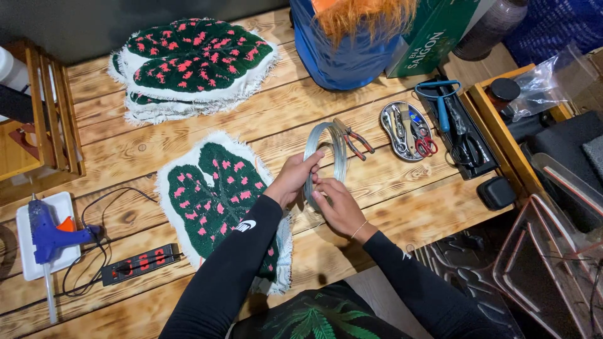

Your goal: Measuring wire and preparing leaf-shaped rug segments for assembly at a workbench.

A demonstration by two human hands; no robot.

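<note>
Over the wooden desk (402, 201), both hands hold a coil of silvery wire (326, 157) upright on its edge, just above the boards and right of a leaf-shaped tufted piece (213, 201) in dark green with pink spots. The left hand (292, 179) has its fingers (308, 162) closed over the coil's left side near the top; the right hand (336, 207) pinches the lower part of the loops with its fingers (319, 193) curled shut around them. Red-handled pliers (353, 140) lie touching or just behind the coil's far rim, and a small metal tray of tools (405, 129) sits further right. A stack of similar leaf pieces (195, 63) rests at the far left, and a blue glue gun (50, 235) lies on a white tray (25, 251) near a black power strip (138, 263). The likely trouble is springiness: if either grip loosens, the loops could fan open and tangle, or a free end, which I cannot make out here, could whip toward the hands or snag the fringe of the tufted piece lying so near.
</note>
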